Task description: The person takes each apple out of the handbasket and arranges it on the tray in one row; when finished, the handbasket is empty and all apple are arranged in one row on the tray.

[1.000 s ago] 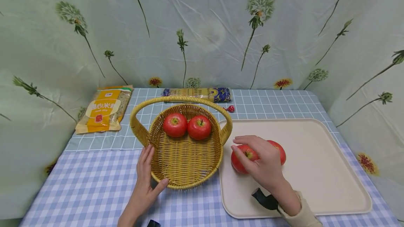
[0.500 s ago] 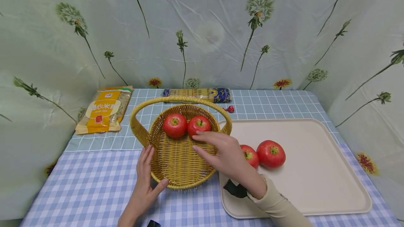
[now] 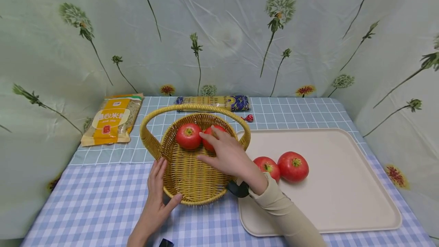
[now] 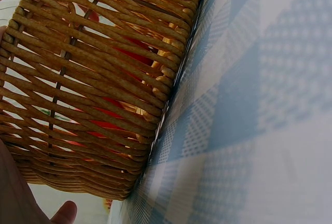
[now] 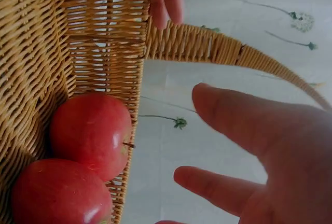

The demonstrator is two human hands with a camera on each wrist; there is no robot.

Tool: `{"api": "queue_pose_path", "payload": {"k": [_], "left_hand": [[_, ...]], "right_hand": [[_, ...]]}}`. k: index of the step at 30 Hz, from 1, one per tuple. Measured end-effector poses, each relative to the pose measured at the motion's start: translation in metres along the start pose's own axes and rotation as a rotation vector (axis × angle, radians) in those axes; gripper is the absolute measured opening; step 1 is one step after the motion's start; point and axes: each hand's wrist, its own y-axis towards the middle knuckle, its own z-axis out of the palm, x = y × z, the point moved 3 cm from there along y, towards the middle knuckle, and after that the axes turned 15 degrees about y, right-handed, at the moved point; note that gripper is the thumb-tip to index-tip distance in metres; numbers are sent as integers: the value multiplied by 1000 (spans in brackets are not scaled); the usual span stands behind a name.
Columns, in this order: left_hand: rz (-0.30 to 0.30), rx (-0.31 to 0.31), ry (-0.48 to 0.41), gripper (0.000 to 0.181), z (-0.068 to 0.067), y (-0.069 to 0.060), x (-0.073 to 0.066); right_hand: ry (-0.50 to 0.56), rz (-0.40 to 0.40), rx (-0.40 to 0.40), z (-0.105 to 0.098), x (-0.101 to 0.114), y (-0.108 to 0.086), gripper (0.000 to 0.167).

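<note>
A yellow wicker basket [image 3: 195,178] with an arched handle stands on the table. Two red apples lie at its back: the left apple [image 3: 188,136] shows whole, the right apple [image 3: 207,147] is partly hidden by my right hand [image 3: 228,155]. That hand hovers over the basket with fingers and thumb spread; the right wrist view shows a gap between it and the apples [image 5: 93,136]. My left hand [image 3: 157,197] rests against the basket's near left side, fingertips at the rim by the handle base and thumb at the front rim. The left wrist view shows the basket's woven wall [image 4: 93,89] close up.
A beige tray [image 3: 343,182] right of the basket bears two more apples [image 3: 293,167] side by side. Behind the basket lie a long noodle packet [image 3: 212,103] and a red-wrapped lollipop [image 3: 249,118]. A yellow grain bag [image 3: 111,119] sits back left. Curtains enclose the table.
My right hand has moved left from above the tray's apples to above the apples in the basket, carrying nothing visible. My left hand and the basket have stayed put.
</note>
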Motion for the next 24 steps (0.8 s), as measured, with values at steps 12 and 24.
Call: {"api": "queue_pose_path", "payload": {"k": [12,24], "left_hand": [[-2,0,-11,94,1,1,0],[-5,-2,-1,95,0,0,0]], "right_hand": [[-19,180,6,8,-15,25,64],[15,227,-7,12,-24,29,64]]}}
